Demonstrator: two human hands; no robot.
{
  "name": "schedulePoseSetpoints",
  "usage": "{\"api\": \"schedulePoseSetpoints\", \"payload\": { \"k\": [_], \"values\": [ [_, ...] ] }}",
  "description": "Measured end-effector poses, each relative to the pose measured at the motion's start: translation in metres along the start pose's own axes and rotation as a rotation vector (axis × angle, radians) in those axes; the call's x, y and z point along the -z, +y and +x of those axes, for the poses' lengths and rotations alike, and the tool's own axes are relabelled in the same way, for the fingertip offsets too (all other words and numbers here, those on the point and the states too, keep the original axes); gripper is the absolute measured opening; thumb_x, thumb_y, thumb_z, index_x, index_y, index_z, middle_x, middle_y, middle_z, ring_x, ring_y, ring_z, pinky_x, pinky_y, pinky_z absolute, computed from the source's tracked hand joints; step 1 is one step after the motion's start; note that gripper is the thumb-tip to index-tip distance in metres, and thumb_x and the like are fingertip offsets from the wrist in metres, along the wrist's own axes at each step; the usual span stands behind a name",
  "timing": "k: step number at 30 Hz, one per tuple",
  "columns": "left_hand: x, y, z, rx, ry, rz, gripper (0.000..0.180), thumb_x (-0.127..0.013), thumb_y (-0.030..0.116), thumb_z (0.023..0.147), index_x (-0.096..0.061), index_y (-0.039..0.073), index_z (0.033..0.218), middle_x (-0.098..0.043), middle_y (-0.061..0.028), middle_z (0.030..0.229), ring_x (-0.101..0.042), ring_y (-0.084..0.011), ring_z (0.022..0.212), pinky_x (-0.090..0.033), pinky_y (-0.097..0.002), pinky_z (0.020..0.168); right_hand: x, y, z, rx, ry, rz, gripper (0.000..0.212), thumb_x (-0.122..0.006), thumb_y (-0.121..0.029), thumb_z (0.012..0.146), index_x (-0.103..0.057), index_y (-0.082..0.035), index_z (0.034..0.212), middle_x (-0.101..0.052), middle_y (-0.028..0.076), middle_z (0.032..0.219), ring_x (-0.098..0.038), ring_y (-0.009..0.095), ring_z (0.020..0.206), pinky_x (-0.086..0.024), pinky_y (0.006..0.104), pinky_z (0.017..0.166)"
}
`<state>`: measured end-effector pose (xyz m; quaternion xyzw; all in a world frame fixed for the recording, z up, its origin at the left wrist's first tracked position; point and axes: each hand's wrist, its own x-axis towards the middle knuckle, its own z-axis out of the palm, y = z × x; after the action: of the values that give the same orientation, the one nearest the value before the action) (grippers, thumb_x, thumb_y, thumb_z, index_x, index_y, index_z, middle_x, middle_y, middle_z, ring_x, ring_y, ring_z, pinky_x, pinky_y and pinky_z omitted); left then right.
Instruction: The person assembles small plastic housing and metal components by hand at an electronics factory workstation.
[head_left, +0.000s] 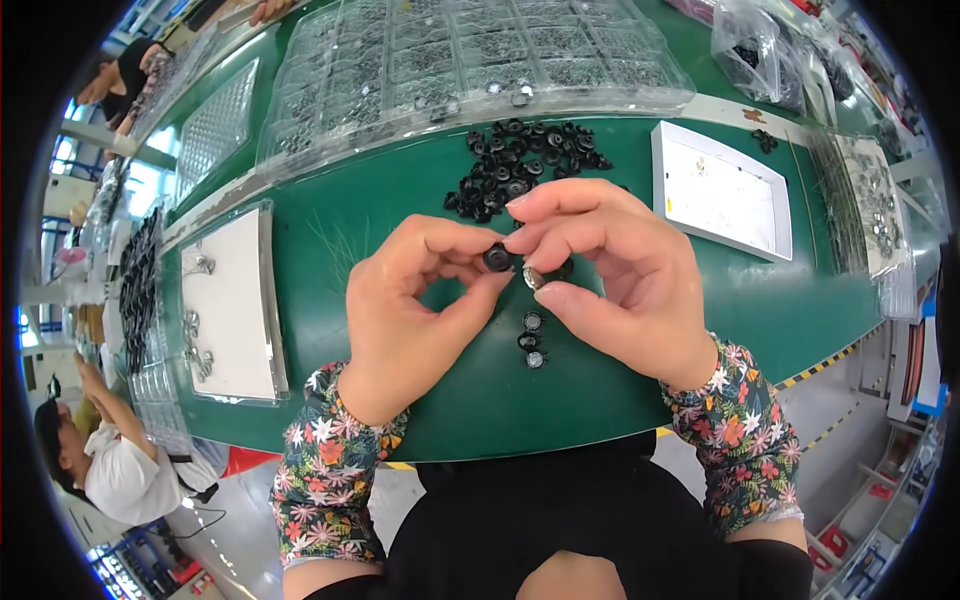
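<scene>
My left hand pinches a small round black part between thumb and fingertips. Close beside it, my right hand has thumb and fingers closed on a small shiny silver disc. Another dark round piece shows partly behind the right fingers. Whether the black part and the disc touch is too fine to tell. Just below the hands, a short column of small round parts, dark with pale faces, lies on the green tabletop. Beyond my fingers is a loose heap of black round parts.
Clear compartment trays full of small parts line the back. A shallow white box sits at the right. At the left, a white board carries several silver pieces. Co-workers are at the far left.
</scene>
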<state>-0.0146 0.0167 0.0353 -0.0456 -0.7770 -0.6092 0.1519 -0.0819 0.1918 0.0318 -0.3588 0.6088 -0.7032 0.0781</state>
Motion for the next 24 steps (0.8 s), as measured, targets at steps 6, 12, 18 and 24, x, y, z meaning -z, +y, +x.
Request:
{"api": "schedulePoseSetpoints", "payload": {
  "k": [6,12,18,24],
  "values": [
    [0.002,-0.002,-0.003,0.163,-0.054,-0.304,0.028,-0.063,-0.013,0.080,-0.059,-0.002,0.105,-0.063,-0.0058,0.096,-0.064,-0.0136,0.090,-0.054,-0.0258,0.082,0.001,0.001,-0.002,0.034,-0.006,-0.043,0.016,-0.069,0.000,0.074,-0.063,-0.002,0.088,-0.060,0.014,0.113,-0.065,0.022,0.092,-0.051,0.0338,0.084],
    [0.007,-0.008,-0.002,0.184,-0.153,-0.519,0.028,-0.060,-0.013,0.083,-0.060,-0.004,0.109,-0.064,-0.0111,0.103,-0.066,-0.0180,0.093,-0.054,-0.0285,0.084,0.003,-0.003,-0.002,0.054,-0.001,-0.054,0.018,-0.070,0.001,0.073,-0.063,-0.002,0.089,-0.059,0.014,0.114,-0.065,0.021,0.094,-0.052,0.0328,0.083],
    [0.008,-0.013,0.000,0.188,-0.178,-0.686,0.025,-0.058,-0.008,0.086,-0.061,-0.003,0.110,-0.064,-0.0127,0.105,-0.065,-0.0192,0.092,-0.055,-0.0297,0.082,0.006,-0.011,0.002,0.201,0.051,-0.338,0.023,-0.071,0.005,0.071,-0.062,-0.001,0.091,-0.058,0.014,0.116,-0.064,0.023,0.094,-0.054,0.0319,0.080],
    [0.006,-0.014,0.001,0.236,-0.203,-0.780,0.025,-0.059,-0.005,0.087,-0.060,-0.002,0.111,-0.063,-0.0113,0.105,-0.062,-0.0173,0.094,-0.054,-0.0309,0.081,0.003,-0.010,0.002,0.343,0.042,-0.526,0.024,-0.073,0.004,0.070,-0.061,0.001,0.091,-0.059,0.015,0.114,-0.063,0.026,0.091,-0.055,0.0326,0.076]
  ]
}}
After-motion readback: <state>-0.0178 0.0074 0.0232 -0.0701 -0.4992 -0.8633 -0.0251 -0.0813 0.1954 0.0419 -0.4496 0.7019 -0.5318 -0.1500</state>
